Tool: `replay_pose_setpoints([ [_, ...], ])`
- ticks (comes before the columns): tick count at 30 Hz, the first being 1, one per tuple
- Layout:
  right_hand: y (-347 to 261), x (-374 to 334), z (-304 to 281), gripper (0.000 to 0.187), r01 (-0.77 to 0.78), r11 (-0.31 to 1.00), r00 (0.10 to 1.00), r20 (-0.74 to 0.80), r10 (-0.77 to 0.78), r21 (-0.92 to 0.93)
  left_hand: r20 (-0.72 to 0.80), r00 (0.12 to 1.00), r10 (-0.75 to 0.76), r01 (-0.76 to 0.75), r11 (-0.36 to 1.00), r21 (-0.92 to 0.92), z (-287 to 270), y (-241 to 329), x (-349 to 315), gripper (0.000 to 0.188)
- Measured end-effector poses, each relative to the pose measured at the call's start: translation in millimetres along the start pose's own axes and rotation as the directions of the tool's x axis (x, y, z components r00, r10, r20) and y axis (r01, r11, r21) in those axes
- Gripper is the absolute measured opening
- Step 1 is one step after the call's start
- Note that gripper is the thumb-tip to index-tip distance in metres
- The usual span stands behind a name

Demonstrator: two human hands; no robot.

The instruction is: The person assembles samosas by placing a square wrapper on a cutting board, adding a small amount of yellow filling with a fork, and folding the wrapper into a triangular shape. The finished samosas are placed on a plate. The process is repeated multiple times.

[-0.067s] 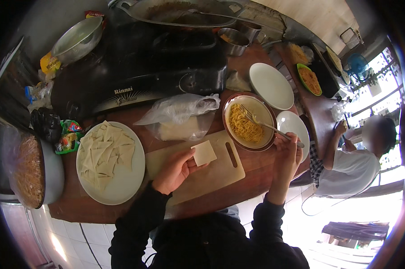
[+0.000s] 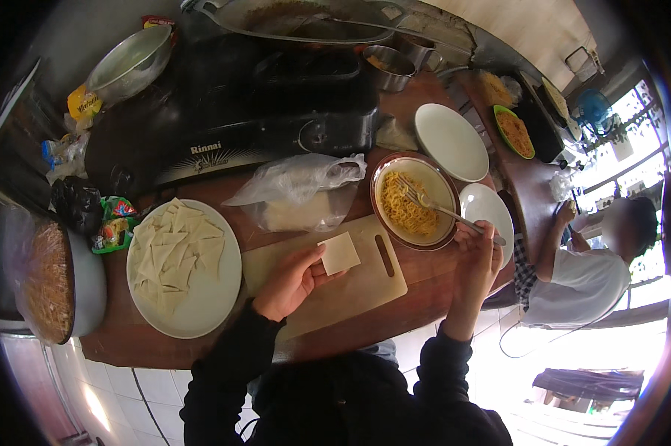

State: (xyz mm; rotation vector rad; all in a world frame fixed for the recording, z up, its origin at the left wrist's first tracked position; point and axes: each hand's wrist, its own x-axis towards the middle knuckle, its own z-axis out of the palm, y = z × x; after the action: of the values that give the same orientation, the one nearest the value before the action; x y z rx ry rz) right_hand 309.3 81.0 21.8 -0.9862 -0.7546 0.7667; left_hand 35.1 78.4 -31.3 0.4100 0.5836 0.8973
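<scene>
Brown tabletop (image 2: 433, 276) lies beneath: the left hand (image 2: 292, 282) pinches a square wrapper (image 2: 341, 254) above the cutting board (image 2: 365, 288); at its three o'clock, the right hand (image 2: 480, 249) grips a fork (image 2: 456, 217) (tines among noodles (image 2: 408, 214)).

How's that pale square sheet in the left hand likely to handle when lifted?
The pale square sheet is probably light, since it looks thin. It likely bends easily: similar pieces on the white plate look folded. Yet it seems flat beyond the left hand, so may droop little.
</scene>
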Motion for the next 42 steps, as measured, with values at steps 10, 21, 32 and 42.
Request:
replay_pose_setpoints([
  [10,7.2,-28.6,16.7,0.023,-0.185,0.982,0.961,0.200,0.191,-0.046,0.022,0.999,0.031,-0.029,0.996,-0.088,-1.7,7.7,6.1,0.039],
  [21,-1.9,-46.7,25.7,0.017,-0.091,0.974,0.933,0.326,0.156,-0.205,0.006,1.000,-0.002,0.003,0.990,-0.140,-5.3,6.1,7.4,0.039],
  [32,-43.1,-36.9,55.3,0.010,0.225,0.882,0.812,0.580,0.064,-0.413,0.033,0.999,0.001,0.004,0.991,-0.134,-7.5,3.9,9.8,0.039],
  [42,-60.7,-26.8,77.3,0.009,0.322,0.836,0.753,0.656,0.058,-0.444,0.004,1.000,-0.022,0.022,0.992,-0.120,-7.1,2.5,9.4,0.037],
])
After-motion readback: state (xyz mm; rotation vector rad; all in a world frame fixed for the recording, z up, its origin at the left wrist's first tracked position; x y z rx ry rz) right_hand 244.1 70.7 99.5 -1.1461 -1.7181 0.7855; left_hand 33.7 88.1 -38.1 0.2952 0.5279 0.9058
